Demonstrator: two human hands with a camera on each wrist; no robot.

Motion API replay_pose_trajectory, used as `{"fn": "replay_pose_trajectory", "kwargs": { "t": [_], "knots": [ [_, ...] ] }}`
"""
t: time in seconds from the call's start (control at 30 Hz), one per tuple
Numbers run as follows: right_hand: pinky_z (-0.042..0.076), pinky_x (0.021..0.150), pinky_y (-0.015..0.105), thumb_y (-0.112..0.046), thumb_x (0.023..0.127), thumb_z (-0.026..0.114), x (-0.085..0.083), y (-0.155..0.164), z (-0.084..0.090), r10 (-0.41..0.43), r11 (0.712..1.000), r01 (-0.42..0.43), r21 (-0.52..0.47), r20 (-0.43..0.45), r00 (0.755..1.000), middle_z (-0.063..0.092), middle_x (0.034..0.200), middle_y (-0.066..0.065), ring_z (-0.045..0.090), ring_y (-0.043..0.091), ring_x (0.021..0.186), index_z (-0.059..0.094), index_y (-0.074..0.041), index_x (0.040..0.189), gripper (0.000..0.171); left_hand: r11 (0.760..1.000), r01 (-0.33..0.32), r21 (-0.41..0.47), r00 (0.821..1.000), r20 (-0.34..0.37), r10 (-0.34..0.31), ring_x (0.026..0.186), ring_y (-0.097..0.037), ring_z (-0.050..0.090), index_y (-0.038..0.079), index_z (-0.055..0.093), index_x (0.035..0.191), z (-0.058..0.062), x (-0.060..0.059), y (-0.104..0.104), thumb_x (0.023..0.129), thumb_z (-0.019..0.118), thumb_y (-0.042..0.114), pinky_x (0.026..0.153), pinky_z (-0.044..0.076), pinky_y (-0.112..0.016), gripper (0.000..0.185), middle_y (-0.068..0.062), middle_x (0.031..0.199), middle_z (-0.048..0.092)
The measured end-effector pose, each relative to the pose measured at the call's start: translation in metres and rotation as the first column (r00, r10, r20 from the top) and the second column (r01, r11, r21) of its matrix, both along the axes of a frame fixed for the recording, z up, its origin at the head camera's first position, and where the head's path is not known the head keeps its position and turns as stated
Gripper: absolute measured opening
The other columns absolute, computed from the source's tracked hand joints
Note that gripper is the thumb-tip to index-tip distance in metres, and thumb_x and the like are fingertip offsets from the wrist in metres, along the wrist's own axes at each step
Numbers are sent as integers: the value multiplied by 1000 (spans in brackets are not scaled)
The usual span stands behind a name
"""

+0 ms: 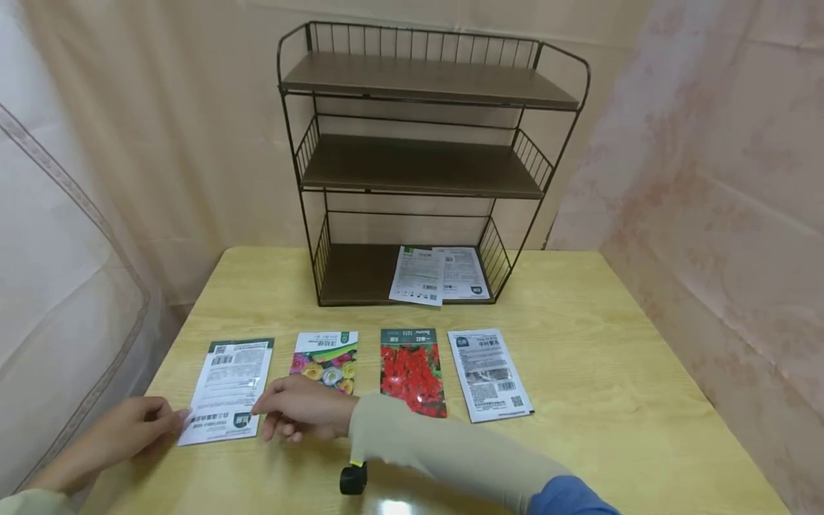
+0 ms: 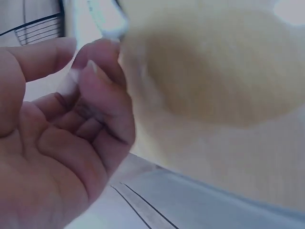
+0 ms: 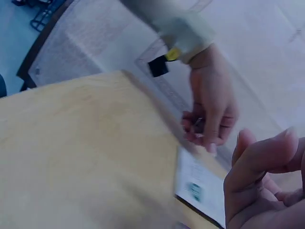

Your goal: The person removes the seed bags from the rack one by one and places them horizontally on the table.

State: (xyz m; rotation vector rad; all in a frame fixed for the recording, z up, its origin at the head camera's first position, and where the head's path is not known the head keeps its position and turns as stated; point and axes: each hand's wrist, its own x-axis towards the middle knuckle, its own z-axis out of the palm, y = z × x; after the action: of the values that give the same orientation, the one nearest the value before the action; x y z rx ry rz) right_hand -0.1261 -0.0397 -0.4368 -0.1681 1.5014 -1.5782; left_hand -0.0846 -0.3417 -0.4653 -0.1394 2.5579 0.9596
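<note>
Four seed packets lie in a row on the wooden table (image 1: pixel 599 372). The leftmost is a white printed packet (image 1: pixel 228 390). My left hand (image 1: pixel 175 418) rests on the table with its fingertips at that packet's lower left corner. My right hand (image 1: pixel 269 418) reaches across, fingers loosely curled, with one fingertip on the packet's right edge. Neither hand grips anything. The right wrist view shows the white packet (image 3: pixel 196 187) at the table edge, the left hand (image 3: pixel 209 119) behind it and my right fingers (image 3: pixel 259 181) close up. The left wrist view shows only a relaxed left palm (image 2: pixel 57 143).
To the right lie a mixed-flower packet (image 1: pixel 328 357), a red-flower packet (image 1: pixel 412 372) and another white packet (image 1: pixel 491 373). A three-tier metal shelf (image 1: pixel 421 168) stands at the back, with two white packets (image 1: pixel 438 275) on its bottom board. Curtains hang all around.
</note>
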Motion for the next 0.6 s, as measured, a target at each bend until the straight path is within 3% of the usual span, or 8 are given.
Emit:
{"fn": "replay_pose_trajectory", "kwargs": {
  "t": [0.17, 0.3, 0.5, 0.6],
  "knots": [
    [33, 39, 18, -13, 101, 60, -38, 50, 18, -53, 999, 53, 3, -83, 995, 60, 66, 5, 38, 5, 44, 62, 2, 112, 19, 987, 40, 156, 997, -72, -29, 63, -18, 54, 3, 63, 91, 20, -29, 37, 106, 59, 34, 54, 46, -29, 34, -6, 76, 60],
    [34, 41, 16, -13, 102, 58, -81, 96, 20, -154, 985, 164, 45, -172, 973, 61, 67, 4, 39, 4, 46, 61, 4, 119, 24, 954, 117, 275, 987, -141, -80, 69, -22, 57, 1, 66, 102, 33, -71, 79, 107, 58, 37, 58, 50, -33, 38, -12, 86, 64],
    [34, 43, 16, -14, 102, 56, -130, 142, 19, -245, 955, 270, 124, -187, 951, 60, 67, 2, 38, 3, 48, 59, 5, 119, 26, 904, 182, 387, 977, -176, -122, 73, -25, 60, -2, 68, 111, 31, -119, 138, 108, 56, 31, 61, 53, -39, 36, -19, 98, 67],
    [36, 44, 16, -16, 104, 54, -151, 161, 19, -231, 945, 272, 179, -223, 947, 60, 68, 2, 39, 4, 49, 57, 10, 127, 35, 894, 149, 423, 984, -150, -94, 69, -23, 61, -1, 71, 107, 29, -137, 165, 108, 56, 27, 61, 52, -37, 32, -19, 97, 68]
  ]
}}
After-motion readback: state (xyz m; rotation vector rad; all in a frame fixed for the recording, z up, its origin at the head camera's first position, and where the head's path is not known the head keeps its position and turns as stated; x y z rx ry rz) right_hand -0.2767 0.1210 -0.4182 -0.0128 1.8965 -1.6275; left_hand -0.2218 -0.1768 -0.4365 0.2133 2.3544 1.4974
